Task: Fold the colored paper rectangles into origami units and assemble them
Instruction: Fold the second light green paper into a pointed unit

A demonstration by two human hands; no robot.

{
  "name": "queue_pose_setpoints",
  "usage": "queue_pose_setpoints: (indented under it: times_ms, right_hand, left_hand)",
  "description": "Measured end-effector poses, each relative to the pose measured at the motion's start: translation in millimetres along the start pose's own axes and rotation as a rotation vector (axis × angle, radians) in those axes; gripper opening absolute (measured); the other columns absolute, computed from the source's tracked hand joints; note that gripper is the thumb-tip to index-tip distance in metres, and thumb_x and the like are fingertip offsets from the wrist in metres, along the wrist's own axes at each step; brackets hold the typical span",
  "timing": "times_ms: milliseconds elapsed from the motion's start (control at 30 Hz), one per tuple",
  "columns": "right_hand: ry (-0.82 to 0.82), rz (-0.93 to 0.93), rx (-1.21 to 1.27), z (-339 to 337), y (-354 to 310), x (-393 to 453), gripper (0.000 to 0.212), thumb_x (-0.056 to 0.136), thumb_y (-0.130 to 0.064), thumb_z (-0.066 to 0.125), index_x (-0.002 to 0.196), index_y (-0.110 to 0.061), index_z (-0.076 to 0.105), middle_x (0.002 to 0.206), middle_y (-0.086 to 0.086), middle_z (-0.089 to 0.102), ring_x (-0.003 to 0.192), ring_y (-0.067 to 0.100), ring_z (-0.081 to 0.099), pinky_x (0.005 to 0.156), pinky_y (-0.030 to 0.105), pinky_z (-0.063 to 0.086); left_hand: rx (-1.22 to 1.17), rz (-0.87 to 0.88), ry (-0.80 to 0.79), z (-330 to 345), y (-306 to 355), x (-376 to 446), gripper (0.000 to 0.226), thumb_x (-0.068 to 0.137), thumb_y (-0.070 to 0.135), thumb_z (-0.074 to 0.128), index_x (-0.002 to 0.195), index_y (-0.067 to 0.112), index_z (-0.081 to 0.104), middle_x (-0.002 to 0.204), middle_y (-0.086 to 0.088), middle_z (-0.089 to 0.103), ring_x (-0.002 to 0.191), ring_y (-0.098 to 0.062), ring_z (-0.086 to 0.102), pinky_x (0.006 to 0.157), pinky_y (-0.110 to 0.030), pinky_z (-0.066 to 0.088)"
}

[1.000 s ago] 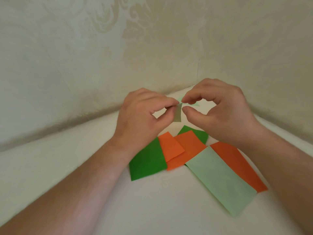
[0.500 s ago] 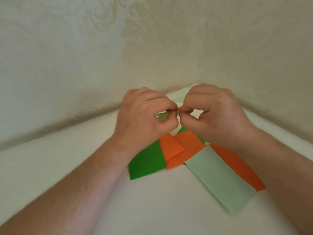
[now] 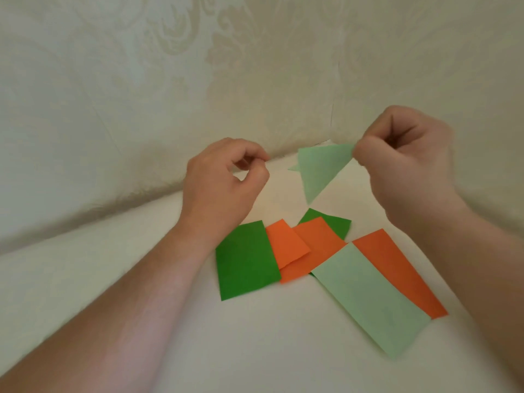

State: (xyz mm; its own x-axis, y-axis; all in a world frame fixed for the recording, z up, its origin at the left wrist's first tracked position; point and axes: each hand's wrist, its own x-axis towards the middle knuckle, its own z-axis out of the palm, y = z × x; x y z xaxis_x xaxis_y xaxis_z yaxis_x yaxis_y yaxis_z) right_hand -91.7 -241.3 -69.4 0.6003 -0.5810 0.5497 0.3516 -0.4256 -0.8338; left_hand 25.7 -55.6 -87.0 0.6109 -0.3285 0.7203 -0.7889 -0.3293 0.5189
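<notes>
Presently a pale green folded unit [image 3: 319,168] is pinched by one corner between the thumb and fingers of the right hand [image 3: 408,163] and held in the air above the white surface [image 3: 141,279], its triangular body hanging down and to the left of that hand, toward the left hand [image 3: 226,180]. The left hand is held apart from the unit, its fingers loosely curled with thumb and forefinger near each other, and nothing is seen between them.

Below, the unfolded rectangles are spread in an overlapping cluster: a dark green sheet [image 3: 245,260] directly under the left wrist, two orange sheets [image 3: 286,242] beside it, a second dark green piece [image 3: 337,224] partly covered, and a pale green rectangle [image 3: 368,299] lying over a long orange one [image 3: 402,273], both with their long axes running toward the lower right.

The dark green sheet is judged nearest to the free left hand, so the next rectangle is probably best taken by that hand once the finished unit is set down.
</notes>
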Motion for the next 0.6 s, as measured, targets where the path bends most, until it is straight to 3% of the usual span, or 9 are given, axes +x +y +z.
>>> queue_pose_setpoints:
  times_ms: [133, 200, 300, 367, 433, 600]
  right_hand:
    - [-0.060, 0.230, 0.020, 5.3, 7.6, 3.4, 0.014, 0.067, -0.013, 0.060, 0.056, -0.017, 0.052, 0.053, 0.002, 0.051, 0.063, 0.023, 0.043, 0.060, 0.039, 0.038]
    - [-0.150, 0.249, 0.008, 6.9, 9.6, 1.9, 0.016, 0.070, -0.012, 0.063, 0.057, -0.018, 0.056, 0.054, 0.000, 0.054, 0.064, 0.023, 0.045, 0.062, 0.040, 0.040]
    - [-0.231, 0.190, 0.025, 10.0, 9.5, -2.3, 0.016, 0.079, -0.005, 0.068, 0.066, -0.014, 0.063, 0.065, 0.007, 0.056, 0.065, 0.021, 0.047, 0.058, 0.035, 0.040]
    - [-0.252, 0.186, 0.104, 11.3, 8.9, -2.5, 0.014, 0.077, -0.012, 0.072, 0.067, -0.021, 0.068, 0.068, 0.003, 0.061, 0.067, 0.020, 0.052, 0.062, 0.035, 0.045]
    - [-0.268, 0.220, 0.169, 11.3, 8.7, -1.4, 0.014, 0.078, -0.016, 0.074, 0.068, -0.026, 0.072, 0.071, -0.003, 0.066, 0.068, 0.016, 0.058, 0.066, 0.032, 0.049]
    - [-0.316, 0.247, 0.181, 15.6, 10.6, -4.3, 0.008, 0.077, -0.020, 0.073, 0.071, -0.025, 0.074, 0.077, 0.002, 0.068, 0.074, 0.024, 0.059, 0.076, 0.046, 0.053]
  left_hand:
    - [-0.182, -0.040, -0.175, 5.2, 9.9, -8.8, 0.024, 0.093, 0.027, 0.064, 0.117, 0.031, 0.069, 0.101, 0.015, 0.071, 0.099, -0.013, 0.067, 0.089, -0.034, 0.055]
    - [-0.168, -0.014, -0.276, 8.5, 11.8, -12.0, 0.032, 0.093, 0.031, 0.067, 0.124, 0.032, 0.068, 0.107, 0.017, 0.069, 0.102, -0.012, 0.065, 0.091, -0.031, 0.053]
    - [-0.161, 0.003, -0.303, 15.0, 14.9, -14.3, 0.017, 0.090, 0.029, 0.075, 0.106, 0.033, 0.077, 0.099, 0.018, 0.068, 0.089, -0.007, 0.062, 0.076, -0.020, 0.046]
    - [-0.228, -0.070, -0.266, 16.5, 15.9, -13.5, 0.012, 0.089, 0.026, 0.078, 0.091, 0.037, 0.079, 0.089, 0.017, 0.066, 0.076, -0.005, 0.057, 0.068, -0.016, 0.041]
    - [-0.347, -0.165, -0.250, 16.3, 16.4, -11.2, 0.016, 0.090, 0.021, 0.078, 0.085, 0.036, 0.078, 0.079, 0.017, 0.067, 0.068, -0.005, 0.052, 0.065, -0.019, 0.041]
    - [-0.488, -0.310, -0.241, 16.0, 17.2, -11.1, 0.015, 0.090, 0.019, 0.078, 0.082, 0.032, 0.080, 0.077, 0.008, 0.074, 0.073, -0.010, 0.056, 0.072, -0.031, 0.049]
